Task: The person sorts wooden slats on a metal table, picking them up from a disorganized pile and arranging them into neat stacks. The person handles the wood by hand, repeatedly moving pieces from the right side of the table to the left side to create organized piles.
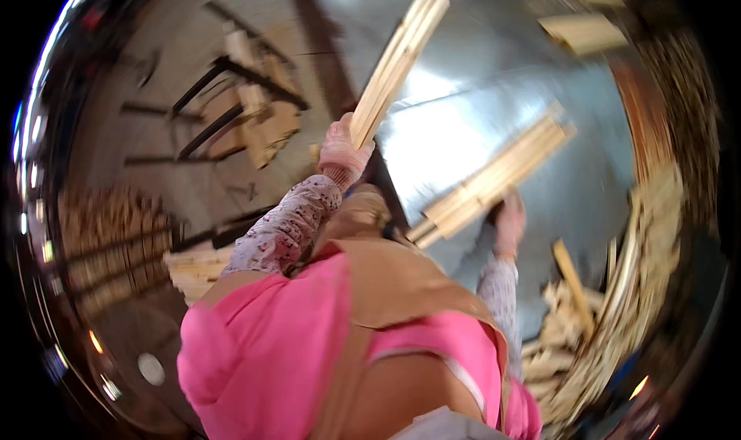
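Observation:
My left hand (345, 151), in a pinkish glove, is closed around the lower end of a narrow bundle of pale wooden strips (401, 62). The bundle tilts up and away to the right. My right hand (509, 218) is at the near side of a second, wider group of wooden strips (494, 174) over the shiny metal table (594, 170). Its thumb side is against the wood and its fingers are partly hidden and blurred. Those strips lie slanted, with uneven ends toward my body.
Splintered wood pieces (567, 347) heap along the table's right side. Pale boards (583, 33) lie at the far right. A dark metal frame (239, 81) holding wood stands on the floor at left. Stacked wood (116, 247) fills a rack there, and more boards (197, 270) sit by my left elbow.

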The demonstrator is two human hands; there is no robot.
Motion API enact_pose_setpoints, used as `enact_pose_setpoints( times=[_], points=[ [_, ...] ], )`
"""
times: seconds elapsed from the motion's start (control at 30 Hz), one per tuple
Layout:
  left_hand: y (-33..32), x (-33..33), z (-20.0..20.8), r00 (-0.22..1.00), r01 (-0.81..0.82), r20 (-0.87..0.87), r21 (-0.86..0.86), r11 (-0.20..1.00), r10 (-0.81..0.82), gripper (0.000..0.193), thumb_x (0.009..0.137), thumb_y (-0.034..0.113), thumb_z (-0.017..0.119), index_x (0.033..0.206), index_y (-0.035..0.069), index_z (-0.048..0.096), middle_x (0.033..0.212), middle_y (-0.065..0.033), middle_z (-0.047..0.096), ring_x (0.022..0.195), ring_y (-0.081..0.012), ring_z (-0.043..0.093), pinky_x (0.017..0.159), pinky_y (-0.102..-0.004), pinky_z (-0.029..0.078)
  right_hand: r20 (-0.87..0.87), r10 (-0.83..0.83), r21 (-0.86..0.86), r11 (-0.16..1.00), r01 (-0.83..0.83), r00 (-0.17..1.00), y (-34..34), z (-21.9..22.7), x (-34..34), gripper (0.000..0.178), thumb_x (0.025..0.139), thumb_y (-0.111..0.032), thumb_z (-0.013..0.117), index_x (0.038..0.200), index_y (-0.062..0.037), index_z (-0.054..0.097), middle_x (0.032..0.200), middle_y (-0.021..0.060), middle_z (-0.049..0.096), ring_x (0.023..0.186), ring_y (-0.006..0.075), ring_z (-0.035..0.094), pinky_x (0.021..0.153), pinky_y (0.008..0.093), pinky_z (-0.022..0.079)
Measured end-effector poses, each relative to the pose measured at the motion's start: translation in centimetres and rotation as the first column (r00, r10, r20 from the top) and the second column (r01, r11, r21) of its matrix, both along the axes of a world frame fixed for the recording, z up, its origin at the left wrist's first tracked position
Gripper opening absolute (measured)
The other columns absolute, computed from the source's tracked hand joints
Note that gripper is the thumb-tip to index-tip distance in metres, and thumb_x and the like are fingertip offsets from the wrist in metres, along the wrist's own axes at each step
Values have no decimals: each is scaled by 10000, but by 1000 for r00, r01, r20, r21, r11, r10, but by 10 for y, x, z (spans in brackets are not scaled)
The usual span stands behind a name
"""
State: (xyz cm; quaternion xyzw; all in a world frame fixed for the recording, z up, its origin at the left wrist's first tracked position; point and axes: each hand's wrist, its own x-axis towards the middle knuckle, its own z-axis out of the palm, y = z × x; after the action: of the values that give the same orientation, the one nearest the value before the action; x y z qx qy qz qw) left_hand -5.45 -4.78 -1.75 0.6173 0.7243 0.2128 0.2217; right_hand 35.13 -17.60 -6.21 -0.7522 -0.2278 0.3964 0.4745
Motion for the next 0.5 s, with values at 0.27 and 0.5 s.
enact_pose_setpoints(
  times=[0.27, 0.5],
  points=[
    [90, -329, -11, 679, -719, -3, 200, 665, 735, 651, 857, 370, 830, 1355, 22, 596, 1291, -294, 656, 1135, -488, 682, 1022, -550, 551, 237, 13, -169, 985, 28, 971, 19, 16, -1, 577, 1130, -402, 520, 1466, 58, 614, 1384, 195, 685, 1208, 296, 667, 1071, 387, 520],
    [191, -478, -147, 581, -806, -444, -195, 559, 682, 646, 900, 375, 801, 1441, 108, 569, 1486, -189, 595, 1405, -416, 572, 1153, -503, 513, 336, -264, -201, 918, 342, 904, 32, -18, -7, 595, 1155, -451, 451, 1506, 11, 583, 1379, 211, 688, 1190, 328, 688, 1055, 433, 547]
  ],
)
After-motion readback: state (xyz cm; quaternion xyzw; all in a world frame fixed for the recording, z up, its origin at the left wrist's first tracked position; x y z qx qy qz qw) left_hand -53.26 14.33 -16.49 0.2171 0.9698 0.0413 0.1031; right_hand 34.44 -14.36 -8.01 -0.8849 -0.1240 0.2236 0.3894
